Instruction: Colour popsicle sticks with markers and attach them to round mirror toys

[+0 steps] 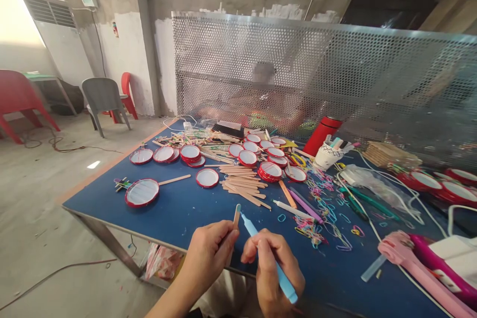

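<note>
Red-rimmed discs point(207, 178), fanned wooden sticks point(242, 184) and tangled coloured loops point(325, 198) are being borne by a blue tabletop point(171, 221), backed by a perforated metal screen point(231, 54). Near the table's front edge, a flat blue-tipped stick point(236, 218) is being pinched upright in the left hand point(212, 246), fingers closed, while a slim light-blue marker point(286, 285) is being gripped by the curled right hand point(274, 263), nib just beside the tip.

1 left hand point(214, 248) and 1 right hand point(276, 268); 1 other person point(268, 99). At least 18 red-rimmed discs point(142, 192), some stacked, so the exact number is hidden. More than 10 wooden sticks point(242, 181), at least 5 pens point(285, 285). 1 red bottle point(321, 135), 1 white cup point(325, 157), 2 red chairs point(18, 92), 1 gray chair point(101, 94). Rubber bands point(311, 230): too tangled to count.
</note>
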The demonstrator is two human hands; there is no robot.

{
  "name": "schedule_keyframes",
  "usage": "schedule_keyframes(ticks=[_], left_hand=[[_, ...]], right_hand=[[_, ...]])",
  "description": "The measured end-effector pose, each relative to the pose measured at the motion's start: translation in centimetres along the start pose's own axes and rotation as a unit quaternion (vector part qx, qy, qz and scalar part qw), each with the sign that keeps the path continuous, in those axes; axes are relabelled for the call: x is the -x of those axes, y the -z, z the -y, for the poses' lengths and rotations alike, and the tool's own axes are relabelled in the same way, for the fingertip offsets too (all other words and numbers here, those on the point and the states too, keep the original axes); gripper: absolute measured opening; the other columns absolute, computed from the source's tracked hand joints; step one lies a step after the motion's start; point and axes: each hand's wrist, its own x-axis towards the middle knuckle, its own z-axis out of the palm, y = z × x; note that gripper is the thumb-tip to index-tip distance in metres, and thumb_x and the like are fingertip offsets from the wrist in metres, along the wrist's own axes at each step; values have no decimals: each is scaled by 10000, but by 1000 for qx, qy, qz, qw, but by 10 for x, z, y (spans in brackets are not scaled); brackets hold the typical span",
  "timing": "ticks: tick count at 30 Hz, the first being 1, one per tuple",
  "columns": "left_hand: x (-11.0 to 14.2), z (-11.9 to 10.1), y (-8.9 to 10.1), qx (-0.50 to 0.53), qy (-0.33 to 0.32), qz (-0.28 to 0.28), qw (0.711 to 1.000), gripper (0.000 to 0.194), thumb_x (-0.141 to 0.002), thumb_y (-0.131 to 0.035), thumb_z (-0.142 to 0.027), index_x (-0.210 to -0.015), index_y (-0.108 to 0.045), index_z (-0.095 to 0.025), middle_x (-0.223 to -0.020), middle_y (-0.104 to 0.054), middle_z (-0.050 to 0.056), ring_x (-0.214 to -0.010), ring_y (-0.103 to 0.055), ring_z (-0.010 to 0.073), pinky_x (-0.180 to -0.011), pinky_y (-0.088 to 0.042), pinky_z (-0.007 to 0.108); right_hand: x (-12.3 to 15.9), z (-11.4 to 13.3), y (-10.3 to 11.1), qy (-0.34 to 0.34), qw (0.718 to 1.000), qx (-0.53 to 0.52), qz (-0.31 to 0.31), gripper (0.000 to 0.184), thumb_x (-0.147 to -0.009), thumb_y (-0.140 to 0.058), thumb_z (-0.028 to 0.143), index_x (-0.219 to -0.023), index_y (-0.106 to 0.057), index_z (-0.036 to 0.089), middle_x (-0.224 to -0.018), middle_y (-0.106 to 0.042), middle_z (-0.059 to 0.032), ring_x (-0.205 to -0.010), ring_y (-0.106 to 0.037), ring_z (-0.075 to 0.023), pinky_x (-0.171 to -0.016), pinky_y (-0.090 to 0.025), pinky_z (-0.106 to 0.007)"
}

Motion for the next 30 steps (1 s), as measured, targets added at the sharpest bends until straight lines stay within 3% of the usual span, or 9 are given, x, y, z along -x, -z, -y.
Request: schedule_keyframes(ticks=[3, 10, 16, 21, 26, 30], left_hand=[[1, 0, 0, -3, 1, 0, 1000, 315, -972, -475, -263, -675, -558, -202, -581, -533, -45, -531, -464, 103, -534, -353, 190], [1, -1, 0, 4, 6, 4, 1000, 309, -972, -468, -257, -680, -552, -202, -582, -531, -43, -532, -461, 105, -536, -348, 195], [0, -2, 2, -6, 13, 19, 1000, 322, -970, -450, -276, -668, -533, -200, -600, -515, -35, -554, -454, 110, -549, -339, 204], [0, -1, 1, -6, 13, 21, 1000, 317, -971, -442, -286, -684, -545, -198, -606, -520, -32, -551, -460, 111, -546, -333, 207], [0, -1, 1, -3, 18, 26, 999, 322, -971, -442, -289, -681, -543, -195, -614, -530, -26, -565, -468, 113, -559, -345, 206], [0, -3, 2, 6, 17, 26, 999, 319, -970, -440, -285, -674, -526, -201, -604, -513, -31, -556, -447, 112, -548, -336, 208]], right_hand=[[-2, 2, -1, 24, 999, 16, 17, 233, -1035, -515, 205, -828, -619, 226, -617, -613, 60, -549, -588, -106, -584, -482, -239], [-2, 3, -1, 1, 1000, -3, -12, 236, -1036, -498, 190, -840, -624, 230, -621, -618, 50, -543, -593, -115, -540, -472, -240], [-6, 6, -2, 55, 997, 53, 3, 216, -1020, -514, 184, -841, -622, 235, -621, -640, 66, -532, -604, -107, -742, -546, -291], [-4, 4, -2, 30, 999, 32, -3, 236, -1028, -500, 190, -821, -604, 232, -606, -613, 54, -530, -584, -116, -580, -492, -258], [-5, 6, -1, 57, 997, 47, 14, 232, -1040, -503, 207, -836, -610, 233, -625, -633, 59, -537, -595, -111, -681, -523, -276], [-6, 9, -2, 24, 999, 44, 4, 289, -1056, -503, 254, -783, -594, 233, -589, -607, 53, -523, -579, -120, -601, -494, -263]])
